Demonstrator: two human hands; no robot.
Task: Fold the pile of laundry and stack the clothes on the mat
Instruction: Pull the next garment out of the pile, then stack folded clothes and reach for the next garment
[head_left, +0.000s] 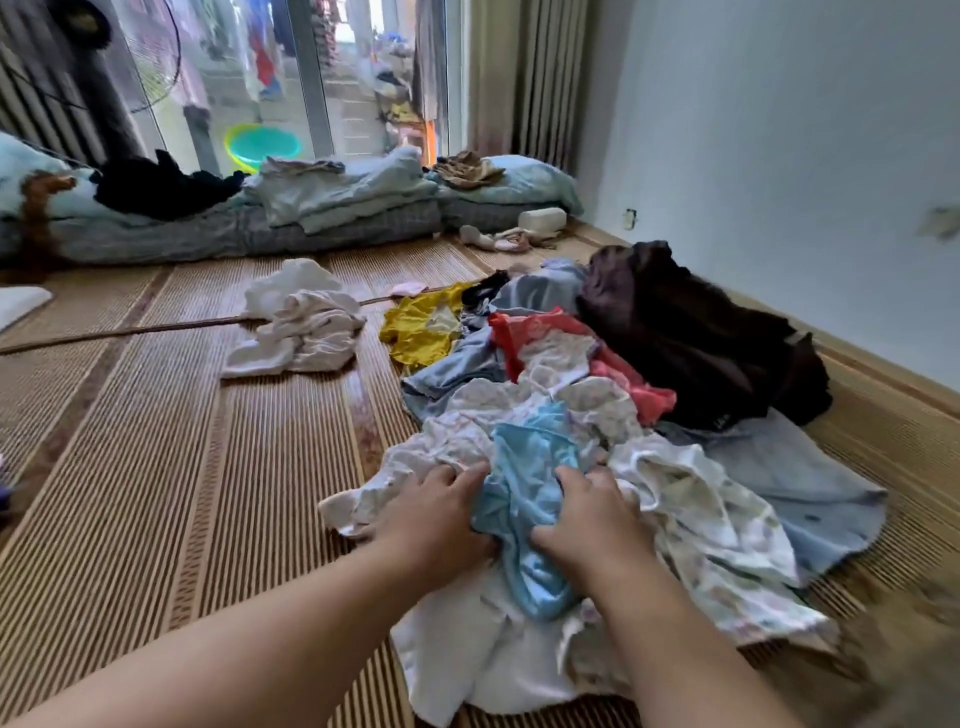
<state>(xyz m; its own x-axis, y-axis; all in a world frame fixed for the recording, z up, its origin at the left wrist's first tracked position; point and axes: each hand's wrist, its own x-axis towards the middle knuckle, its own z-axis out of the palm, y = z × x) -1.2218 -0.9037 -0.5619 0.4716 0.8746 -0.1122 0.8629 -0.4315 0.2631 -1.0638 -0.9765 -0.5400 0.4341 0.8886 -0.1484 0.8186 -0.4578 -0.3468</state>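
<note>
Head view shows both hands, left (436, 512) and right (592, 525), bunching a limp, light blue garment (530, 499) atop the pile (597, 395) toward the mat's (208, 467) right edge; better pinched at a hem.

- We see the laundry pile (597, 415) unfolded at centre right of the frame: white, grey-blue, red, yellow and dark brown clothes heaped together.
- A crumpled light blue garment (530, 499) lies on its near edge.
- The woven mat (208, 467) spreads beneath, filling the lower frame.
</note>
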